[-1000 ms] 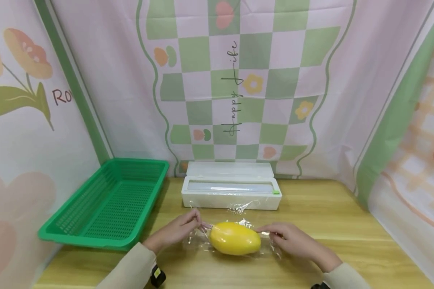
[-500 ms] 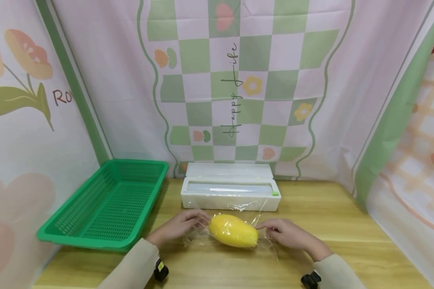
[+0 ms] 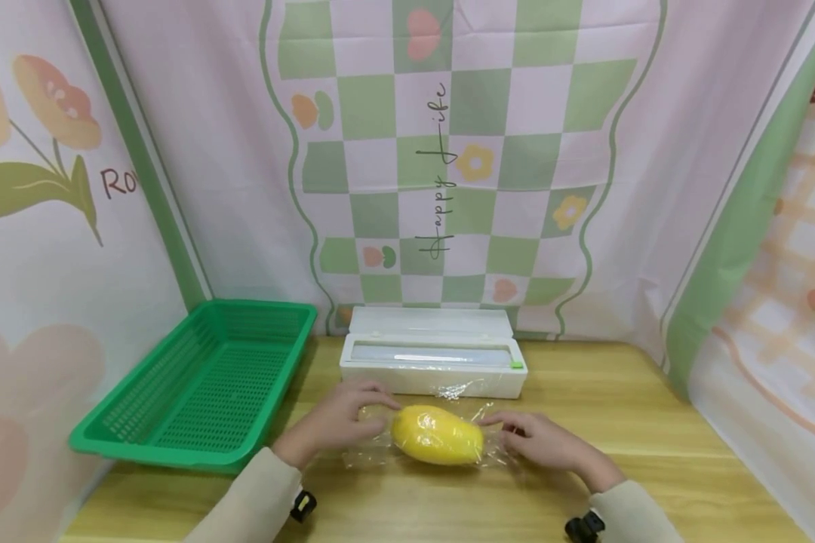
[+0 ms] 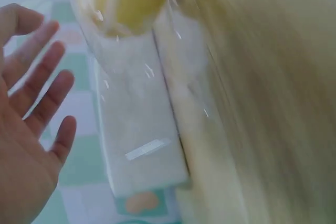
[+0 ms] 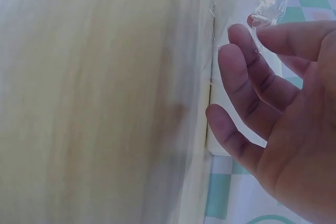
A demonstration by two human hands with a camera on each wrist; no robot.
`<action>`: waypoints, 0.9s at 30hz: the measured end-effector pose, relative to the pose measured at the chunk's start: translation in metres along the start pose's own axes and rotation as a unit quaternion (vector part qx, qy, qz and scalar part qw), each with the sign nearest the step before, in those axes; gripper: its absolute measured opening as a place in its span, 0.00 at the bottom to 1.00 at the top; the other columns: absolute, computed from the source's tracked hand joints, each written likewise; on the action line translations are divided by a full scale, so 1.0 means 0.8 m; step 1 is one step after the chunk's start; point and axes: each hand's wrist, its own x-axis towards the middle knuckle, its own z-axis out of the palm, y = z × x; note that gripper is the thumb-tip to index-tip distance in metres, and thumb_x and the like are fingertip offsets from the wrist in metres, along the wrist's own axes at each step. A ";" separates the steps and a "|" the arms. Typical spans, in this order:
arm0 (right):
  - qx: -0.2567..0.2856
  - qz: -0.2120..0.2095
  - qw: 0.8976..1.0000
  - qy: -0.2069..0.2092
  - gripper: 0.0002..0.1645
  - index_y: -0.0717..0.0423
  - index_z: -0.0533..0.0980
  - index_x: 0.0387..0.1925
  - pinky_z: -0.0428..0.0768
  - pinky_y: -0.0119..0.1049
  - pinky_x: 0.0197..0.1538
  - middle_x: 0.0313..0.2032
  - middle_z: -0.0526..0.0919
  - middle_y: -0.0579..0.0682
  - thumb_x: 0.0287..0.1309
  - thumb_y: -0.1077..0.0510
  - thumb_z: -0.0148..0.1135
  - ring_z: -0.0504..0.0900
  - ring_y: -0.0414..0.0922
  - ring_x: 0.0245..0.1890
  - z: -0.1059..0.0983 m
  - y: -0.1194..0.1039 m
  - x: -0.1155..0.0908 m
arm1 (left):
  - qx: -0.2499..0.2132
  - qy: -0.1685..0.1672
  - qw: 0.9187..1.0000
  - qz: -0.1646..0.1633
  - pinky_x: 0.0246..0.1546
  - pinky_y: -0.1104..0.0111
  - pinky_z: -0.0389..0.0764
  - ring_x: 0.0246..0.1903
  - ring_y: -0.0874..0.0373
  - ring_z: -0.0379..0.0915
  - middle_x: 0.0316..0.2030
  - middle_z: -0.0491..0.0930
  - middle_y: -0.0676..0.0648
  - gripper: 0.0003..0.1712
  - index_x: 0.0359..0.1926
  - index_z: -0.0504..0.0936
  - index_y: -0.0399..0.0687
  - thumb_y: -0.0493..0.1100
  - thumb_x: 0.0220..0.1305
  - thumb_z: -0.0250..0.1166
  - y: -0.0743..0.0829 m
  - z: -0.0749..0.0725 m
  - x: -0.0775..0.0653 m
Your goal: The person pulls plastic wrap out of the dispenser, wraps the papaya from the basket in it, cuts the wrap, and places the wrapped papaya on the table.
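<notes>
A yellow oval fruit (image 3: 438, 435), wrapped in clear cling film (image 3: 368, 456), lies at the middle front of the wooden table. My left hand (image 3: 342, 418) is at the fruit's left end, index finger extended near its upper edge. In the left wrist view that hand (image 4: 29, 124) has loosely spread fingers, with the film-covered fruit (image 4: 131, 3) beside them. On the right, my right hand (image 3: 546, 443) pinches the gathered film at the other end. Its thumb and index finger meet on the film (image 5: 268, 6) in the right wrist view, while the other fingers curve loosely.
Behind the fruit stands a white cling film box (image 3: 431, 379) with its lid raised and a green slider at the right. A green perforated basket (image 3: 166, 456) sits to the left. Patterned cloth (image 3: 475, 211) hangs behind the table.
The fruit has moved slightly away from me and tilted. My left hand has let go of the twisted film end and its fingers have straightened. My right hand stays by the fruit's right end.
</notes>
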 end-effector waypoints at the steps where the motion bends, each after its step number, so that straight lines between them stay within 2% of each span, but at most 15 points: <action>1: 0.003 0.000 1.000 0.000 0.21 0.54 0.75 0.63 0.76 0.34 0.26 0.31 0.78 0.46 0.72 0.61 0.55 0.74 0.39 0.25 -0.001 0.000 -0.001 | 0.022 -0.008 1.000 0.005 0.59 0.53 0.73 0.56 0.57 0.72 0.54 0.80 0.55 0.18 0.56 0.85 0.57 0.45 0.64 0.66 0.003 0.002 0.002; 3: 0.013 -0.001 1.000 -0.001 0.21 0.54 0.75 0.63 0.77 0.35 0.27 0.31 0.79 0.47 0.72 0.60 0.56 0.76 0.40 0.26 -0.002 0.002 -0.002 | 0.057 -0.029 0.998 0.008 0.60 0.52 0.73 0.57 0.58 0.72 0.55 0.79 0.57 0.22 0.60 0.82 0.60 0.50 0.65 0.67 0.008 0.008 0.005; 6: 0.040 -0.006 0.999 -0.002 0.21 0.55 0.74 0.63 0.80 0.36 0.31 0.34 0.80 0.48 0.72 0.58 0.56 0.78 0.42 0.30 -0.005 0.007 -0.004 | 0.079 -0.055 0.995 -0.004 0.64 0.49 0.68 0.61 0.56 0.70 0.60 0.76 0.56 0.27 0.65 0.78 0.61 0.55 0.65 0.67 0.013 0.015 0.007; 12: 0.124 0.011 0.992 -0.003 0.25 0.62 0.69 0.67 0.81 0.40 0.48 0.46 0.80 0.58 0.75 0.55 0.52 0.80 0.52 0.45 -0.015 0.024 -0.014 | 0.084 -0.050 0.995 -0.022 0.65 0.48 0.66 0.60 0.58 0.70 0.60 0.75 0.56 0.33 0.66 0.76 0.59 0.56 0.60 0.71 0.016 0.022 0.008; 15: 0.137 0.036 0.989 0.031 0.25 0.64 0.68 0.67 0.79 0.42 0.55 0.54 0.77 0.64 0.76 0.54 0.50 0.79 0.56 0.52 -0.020 0.022 -0.017 | 0.085 -0.045 0.995 -0.022 0.63 0.51 0.69 0.58 0.61 0.71 0.59 0.75 0.57 0.34 0.66 0.76 0.59 0.57 0.58 0.73 0.016 0.022 0.008; 17: 0.119 0.044 0.989 0.075 0.24 0.64 0.71 0.64 0.79 0.41 0.54 0.57 0.77 0.64 0.76 0.53 0.52 0.78 0.55 0.53 -0.018 0.015 -0.016 | 0.084 -0.044 0.995 -0.022 0.62 0.53 0.70 0.56 0.62 0.72 0.59 0.76 0.57 0.35 0.66 0.76 0.58 0.57 0.58 0.73 0.016 0.023 0.008; 19: 0.079 0.040 0.988 0.126 0.21 0.61 0.76 0.60 0.80 0.37 0.52 0.55 0.80 0.60 0.74 0.53 0.55 0.80 0.50 0.50 -0.011 0.002 -0.013 | 0.083 -0.042 0.995 -0.021 0.61 0.54 0.72 0.56 0.63 0.72 0.59 0.76 0.57 0.35 0.66 0.76 0.58 0.58 0.59 0.73 0.016 0.023 0.008; 22: 0.003 0.001 0.984 0.179 0.16 0.57 0.81 0.53 0.81 0.36 0.46 0.47 0.85 0.51 0.71 0.52 0.60 0.81 0.43 0.43 0.007 -0.022 -0.005 | 0.080 -0.037 0.996 -0.020 0.60 0.55 0.72 0.56 0.62 0.72 0.59 0.76 0.57 0.29 0.65 0.76 0.56 0.57 0.66 0.67 0.016 0.025 0.009; 25: -0.056 -0.042 0.980 0.189 0.17 0.54 0.81 0.50 0.82 0.42 0.45 0.44 0.84 0.44 0.67 0.49 0.65 0.81 0.43 0.43 0.026 -0.045 0.002 | 0.082 -0.029 0.996 -0.018 0.60 0.56 0.73 0.56 0.61 0.72 0.58 0.76 0.55 0.23 0.65 0.77 0.54 0.54 0.73 0.60 0.016 0.028 0.011; 27: -0.088 -0.047 0.978 0.183 0.21 0.53 0.81 0.50 0.82 0.45 0.47 0.45 0.82 0.42 0.62 0.45 0.68 0.81 0.44 0.44 0.036 -0.057 0.006 | 0.085 -0.027 0.996 -0.015 0.59 0.57 0.74 0.56 0.60 0.72 0.57 0.77 0.55 0.23 0.64 0.78 0.54 0.53 0.73 0.60 0.015 0.030 0.014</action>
